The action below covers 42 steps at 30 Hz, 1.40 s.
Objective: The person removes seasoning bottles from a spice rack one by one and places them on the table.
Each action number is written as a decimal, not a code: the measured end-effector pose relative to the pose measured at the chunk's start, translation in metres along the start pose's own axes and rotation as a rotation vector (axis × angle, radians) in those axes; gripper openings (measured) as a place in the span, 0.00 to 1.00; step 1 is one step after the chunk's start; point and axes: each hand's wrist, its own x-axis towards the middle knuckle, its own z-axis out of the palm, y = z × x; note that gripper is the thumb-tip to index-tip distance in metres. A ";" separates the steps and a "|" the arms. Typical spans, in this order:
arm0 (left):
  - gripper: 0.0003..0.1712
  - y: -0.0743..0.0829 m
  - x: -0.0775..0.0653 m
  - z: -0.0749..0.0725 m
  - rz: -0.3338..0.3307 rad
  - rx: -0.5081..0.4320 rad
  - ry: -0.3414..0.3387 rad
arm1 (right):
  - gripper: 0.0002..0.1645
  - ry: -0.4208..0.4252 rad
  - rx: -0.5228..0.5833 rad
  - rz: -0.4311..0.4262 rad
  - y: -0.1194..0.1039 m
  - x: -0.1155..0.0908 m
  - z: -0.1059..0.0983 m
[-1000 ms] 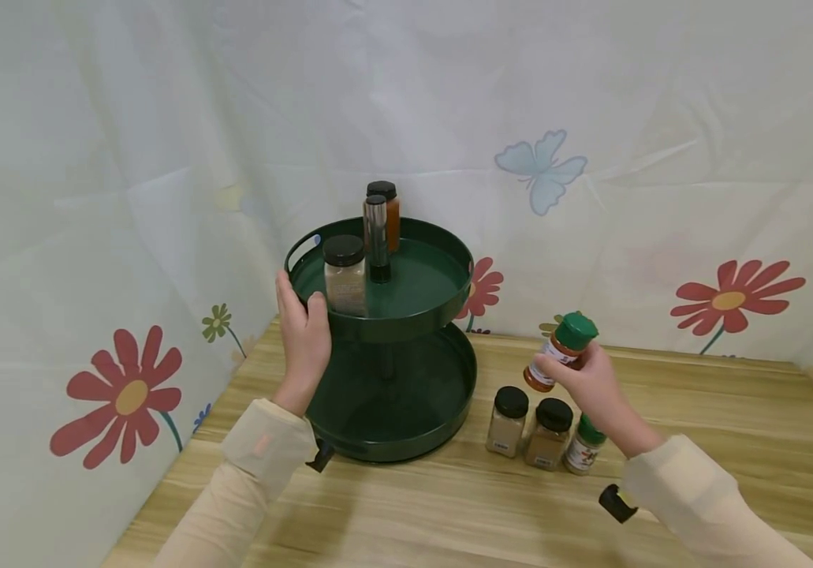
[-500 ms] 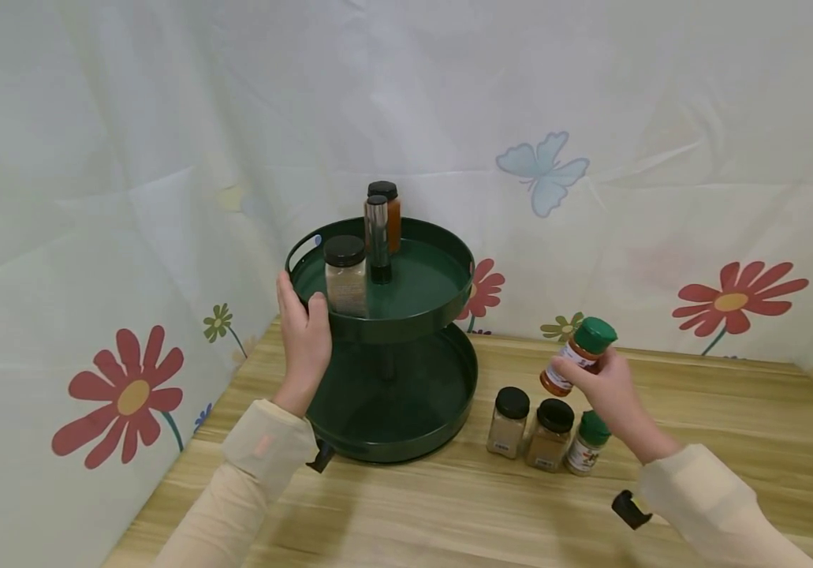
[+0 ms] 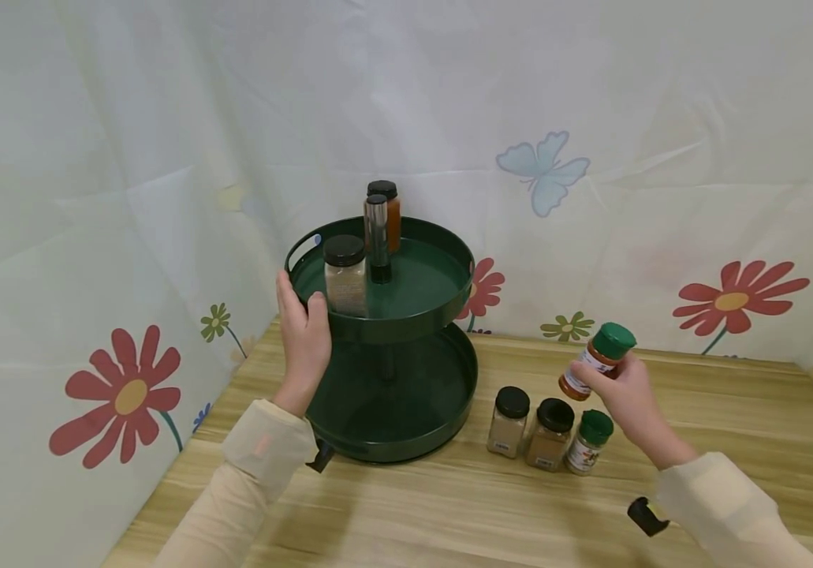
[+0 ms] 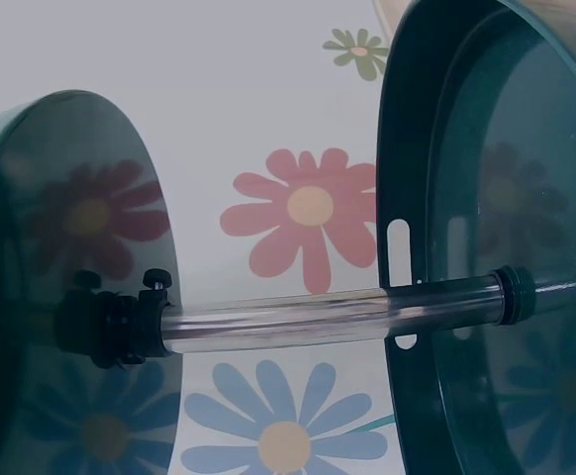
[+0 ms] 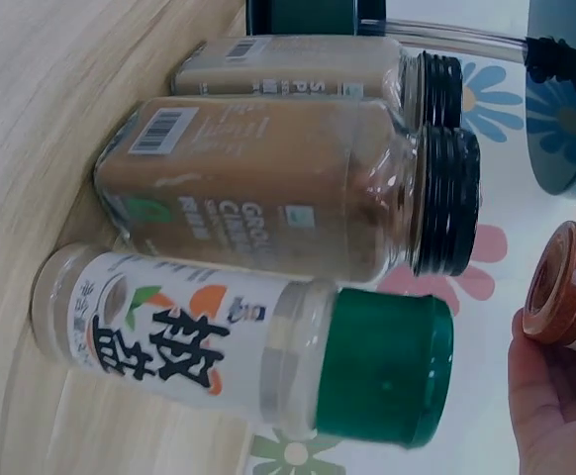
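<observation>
My left hand (image 3: pixel 304 339) rests against the left front rim of a dark green two-tier turntable rack (image 3: pixel 406 327), fingers straight along its outside. On the upper tier, a black-capped jar of tan powder (image 3: pixel 346 288) stands close to that hand, and an orange jar (image 3: pixel 393 225) is behind the centre pole (image 3: pixel 378 237). My right hand (image 3: pixel 626 398) grips a tilted green-capped spice bottle (image 3: pixel 591 364) with red contents, held in the air. Below it, two black-capped spice jars (image 3: pixel 508 430) (image 3: pixel 550 442) and a white-labelled green-capped bottle (image 5: pixel 179 327) stand upright in a row on the table.
The wooden table (image 3: pixel 406 513) runs back to a flower-print curtain (image 3: pixel 661 197). The lower tier (image 3: pixel 385 450) of the rack sits on the table, left of the row of jars. Black wrist-camera pieces (image 3: pixel 647 517) hang below the sleeves.
My right hand has moved right and slightly down with the red spice bottle in its grip. The left hand and the rack stay where they were.
</observation>
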 end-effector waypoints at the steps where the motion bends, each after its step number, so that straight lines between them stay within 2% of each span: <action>1: 0.35 0.000 0.000 0.000 0.000 0.001 0.000 | 0.19 0.003 -0.007 0.002 0.000 -0.001 -0.001; 21: 0.36 0.000 -0.001 -0.001 -0.002 -0.003 -0.004 | 0.21 0.043 -0.077 0.048 0.007 -0.006 -0.017; 42: 0.36 -0.001 -0.001 -0.001 -0.001 0.000 -0.008 | 0.22 0.102 -0.149 0.111 0.029 -0.010 -0.033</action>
